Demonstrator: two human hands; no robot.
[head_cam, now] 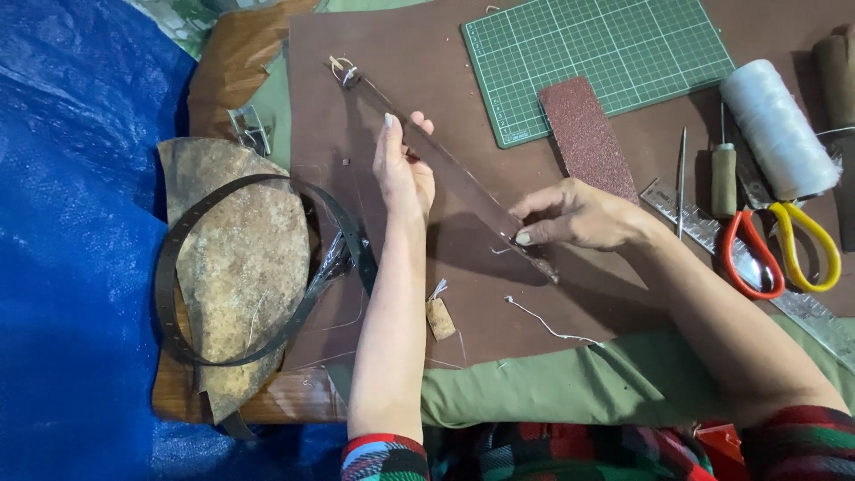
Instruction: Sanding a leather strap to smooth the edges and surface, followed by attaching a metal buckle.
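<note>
Head view: both hands hold a long, thin, dark brown leather strap (463, 191) that lies slanted on the big brown leather sheet (427, 62), running from abt 10 o'clock down to abt 4 o'clock. A small tan knot & ring (343, 69) sits at its far end.

The left hand (403, 169) is up near the strap's middle. Its fingers curl over the strap edge, thumb on one side, so it is closed on the strap. The forearm goes straight up from 6 o'clock, wrist flat.

The right hand (579, 216) comes in from 4 o'clock. Thumb & first finger are pinched tight on the strap's near end. The wrist is bent a bit, other fingers tucked.

To do this well, I think: keep the strap flat & pulled snug between both hands, no twist, & keep the pinch close to the end.

Round about: a green cutting mat w/ a grid (597, 53) at 12 o'clock, a reddish-brown sanding block (583, 134) at 1, a white thread spool (779, 125) & scissors w/ red & yellow handles (779, 249) at 3, a black belt w/ holes (187, 294) on a rusty-brown hide piece (240, 258) at 9, a small cork (439, 318) at 6.
</note>
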